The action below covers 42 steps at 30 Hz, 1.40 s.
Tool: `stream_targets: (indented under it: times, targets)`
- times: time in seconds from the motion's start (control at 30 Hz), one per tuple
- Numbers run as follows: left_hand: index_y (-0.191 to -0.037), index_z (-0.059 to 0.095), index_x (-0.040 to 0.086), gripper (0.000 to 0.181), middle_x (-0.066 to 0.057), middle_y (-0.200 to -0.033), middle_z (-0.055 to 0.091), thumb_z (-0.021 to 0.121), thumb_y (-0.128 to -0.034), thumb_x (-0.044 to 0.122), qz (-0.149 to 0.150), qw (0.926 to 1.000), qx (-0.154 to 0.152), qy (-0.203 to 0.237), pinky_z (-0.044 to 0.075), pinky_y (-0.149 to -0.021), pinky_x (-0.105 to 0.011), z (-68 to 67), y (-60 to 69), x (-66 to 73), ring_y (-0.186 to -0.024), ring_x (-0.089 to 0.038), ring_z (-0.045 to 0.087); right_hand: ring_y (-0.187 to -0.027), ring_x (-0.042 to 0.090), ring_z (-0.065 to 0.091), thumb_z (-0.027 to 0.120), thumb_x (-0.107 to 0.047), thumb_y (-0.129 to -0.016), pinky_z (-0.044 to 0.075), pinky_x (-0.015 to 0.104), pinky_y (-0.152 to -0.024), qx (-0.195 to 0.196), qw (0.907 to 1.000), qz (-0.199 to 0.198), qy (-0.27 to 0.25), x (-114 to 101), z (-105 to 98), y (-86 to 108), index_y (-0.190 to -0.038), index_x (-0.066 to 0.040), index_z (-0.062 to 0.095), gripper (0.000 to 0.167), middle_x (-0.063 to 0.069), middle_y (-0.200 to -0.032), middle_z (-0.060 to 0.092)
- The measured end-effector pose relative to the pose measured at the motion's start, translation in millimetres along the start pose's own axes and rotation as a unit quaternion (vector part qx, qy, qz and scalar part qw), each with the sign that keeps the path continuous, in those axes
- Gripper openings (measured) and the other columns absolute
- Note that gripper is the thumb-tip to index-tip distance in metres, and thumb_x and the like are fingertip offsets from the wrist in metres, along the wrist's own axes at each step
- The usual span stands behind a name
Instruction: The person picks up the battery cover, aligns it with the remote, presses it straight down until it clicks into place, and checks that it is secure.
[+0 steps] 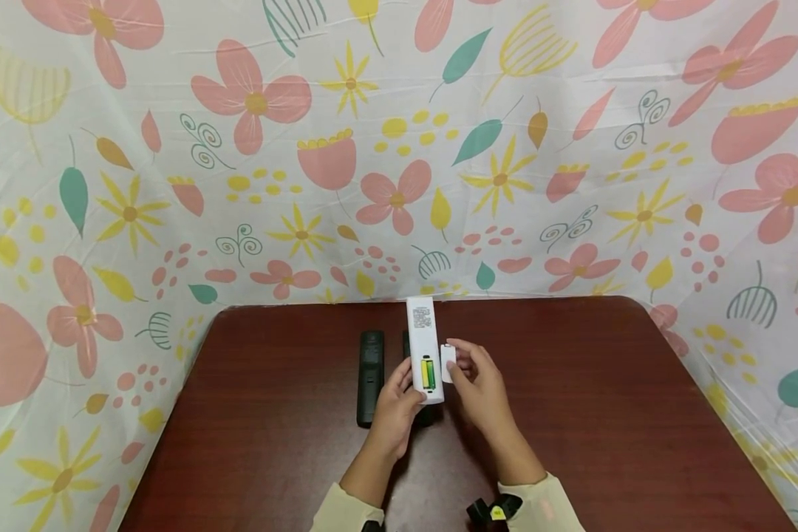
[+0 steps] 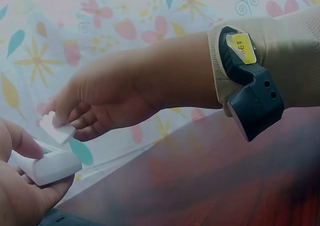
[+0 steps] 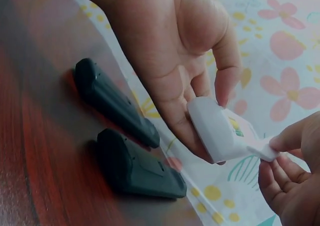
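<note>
A white remote control (image 1: 423, 332) is held back side up in my left hand (image 1: 394, 414), thumb on its near end. Its battery compartment is uncovered, and green and yellow batteries (image 1: 428, 374) lie inside. Between thumb and fingers my right hand (image 1: 484, 388) pinches the small white battery cover (image 1: 448, 363), just right of the remote. The right wrist view shows the remote's end (image 3: 215, 131) resting on the left fingers, with the cover (image 3: 264, 148) close to its side. In the left wrist view the cover (image 2: 57, 130) is tilted above the remote (image 2: 54, 167).
Two black remotes lie on the dark red wooden table (image 1: 273, 443): one black remote (image 1: 371, 377) left of my left hand, another black remote (image 3: 142, 166) partly under the white one. A flower-patterned cloth (image 1: 399, 148) hangs along the table's back edge and sides.
</note>
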<state>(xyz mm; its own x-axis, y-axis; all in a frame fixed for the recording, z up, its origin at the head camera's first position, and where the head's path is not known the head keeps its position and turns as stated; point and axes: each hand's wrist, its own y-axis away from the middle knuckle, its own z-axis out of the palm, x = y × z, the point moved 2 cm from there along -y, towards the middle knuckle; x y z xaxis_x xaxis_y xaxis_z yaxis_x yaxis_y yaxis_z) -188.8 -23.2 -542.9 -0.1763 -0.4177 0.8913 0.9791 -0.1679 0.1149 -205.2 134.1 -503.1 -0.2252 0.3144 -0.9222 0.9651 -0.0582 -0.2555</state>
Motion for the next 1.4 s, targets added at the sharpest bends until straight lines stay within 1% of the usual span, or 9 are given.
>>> stream_targets:
  times: [0.2, 0.27, 0.43, 0.53, 0.7, 0.9, 1.1, 1.27, 1.4]
  targets:
    - [-0.158, 0.028, 0.005, 0.075, -0.018, -0.161, 0.036, 0.047, -0.0868, -0.008, 0.004, 1.0000, 0.005, 0.003, 0.051, -0.094, -0.027, -1.6, -0.4, 1.3, -0.129, -0.024, 0.053, -0.094, 0.028, 0.064, 0.063, 0.001, -0.096, 0.052, 0.020, -0.077, -0.023, 0.9989, 0.005, -0.040, -15.3, 3.6, 0.4, -0.129, -0.001, 0.064, 0.033, 0.021, -0.111, 0.065]
    - [-0.158, 0.028, 0.006, 0.076, -0.017, -0.161, 0.036, 0.047, -0.0864, -0.009, 0.003, 1.0000, 0.006, 0.004, 0.051, -0.094, -0.026, -2.1, -0.6, 1.5, -0.129, -0.023, 0.053, -0.094, 0.026, 0.064, 0.064, -0.003, -0.097, 0.052, 0.020, -0.076, -0.028, 0.9984, 0.004, -0.049, -6.2, 6.9, -1.0, -0.128, -0.005, 0.066, 0.031, 0.019, -0.110, 0.065]
    - [-0.158, 0.028, 0.006, 0.077, -0.017, -0.161, 0.035, 0.048, -0.0862, -0.009, 0.001, 1.0000, 0.004, 0.004, 0.051, -0.094, -0.026, -2.6, 0.2, 2.3, -0.130, -0.023, 0.051, -0.090, 0.014, 0.063, 0.065, -0.007, -0.097, 0.049, 0.021, -0.074, -0.036, 0.9979, -0.008, -0.053, -6.1, 10.0, -0.6, -0.125, -0.009, 0.067, 0.028, 0.015, -0.108, 0.066]
    - [-0.158, 0.028, 0.005, 0.076, -0.017, -0.161, 0.036, 0.049, -0.0865, -0.009, 0.002, 1.0000, 0.002, 0.005, 0.051, -0.095, -0.026, -1.8, 0.7, 3.3, -0.131, -0.022, 0.051, -0.089, 0.011, 0.061, 0.066, -0.009, -0.097, 0.048, 0.022, -0.074, -0.040, 0.9980, -0.003, -0.049, -6.0, 11.4, -0.8, -0.124, -0.011, 0.068, 0.027, 0.013, -0.106, 0.066]
    - [-0.158, 0.028, 0.004, 0.076, -0.019, -0.160, 0.037, 0.050, -0.0862, -0.009, 0.004, 0.9999, -0.001, 0.009, 0.050, -0.097, -0.026, -0.8, 1.4, 4.3, -0.131, -0.022, 0.051, -0.090, 0.012, 0.061, 0.068, -0.010, -0.096, 0.049, 0.022, -0.075, -0.051, 0.9972, 0.010, -0.053, -3.6, 13.9, 0.2, -0.123, -0.013, 0.069, 0.026, 0.012, -0.105, 0.067]
    - [-0.159, 0.027, 0.006, 0.077, -0.017, -0.160, 0.036, 0.052, -0.0876, -0.008, 0.003, 1.0000, -0.003, 0.006, 0.050, -0.098, -0.025, -2.2, 2.0, 4.0, -0.133, -0.023, 0.050, -0.087, 0.010, 0.060, 0.066, -0.010, -0.098, 0.050, 0.023, -0.073, -0.069, 0.9967, -0.008, -0.042, -3.3, 16.0, 1.7, -0.123, -0.011, 0.068, 0.025, 0.012, -0.102, 0.069]
    - [-0.159, 0.027, 0.006, 0.077, -0.017, -0.160, 0.036, 0.054, -0.0879, -0.007, 0.003, 1.0000, -0.007, 0.006, 0.050, -0.098, -0.025, -2.8, 3.2, 4.5, -0.132, -0.023, 0.051, -0.088, 0.012, 0.060, 0.064, -0.010, -0.099, 0.051, 0.024, -0.072, -0.075, 0.9965, -0.009, -0.036, -3.3, 15.8, 2.1, -0.124, -0.010, 0.068, 0.025, 0.014, -0.102, 0.068]
    - [-0.159, 0.027, 0.006, 0.078, -0.018, -0.160, 0.036, 0.056, -0.0883, -0.008, -0.001, 1.0000, -0.005, 0.007, 0.051, -0.098, -0.025, -3.6, 2.7, 3.9, -0.132, -0.022, 0.051, -0.088, 0.016, 0.060, 0.062, -0.004, -0.099, 0.051, 0.024, -0.073, -0.085, 0.9959, -0.004, -0.030, -21.5, 12.7, 4.8, -0.124, -0.002, 0.067, 0.026, 0.018, -0.102, 0.067]
    - [-0.159, 0.027, 0.007, 0.078, -0.018, -0.161, 0.035, 0.056, -0.0884, -0.008, -0.001, 1.0000, -0.004, 0.008, 0.051, -0.098, -0.024, -4.3, 2.3, 3.2, -0.133, -0.022, 0.051, -0.088, 0.018, 0.061, 0.062, -0.005, -0.099, 0.051, 0.023, -0.074, -0.092, 0.9954, -0.001, -0.025, -38.3, 9.0, 8.0, -0.123, -0.002, 0.067, 0.025, 0.016, -0.102, 0.067]
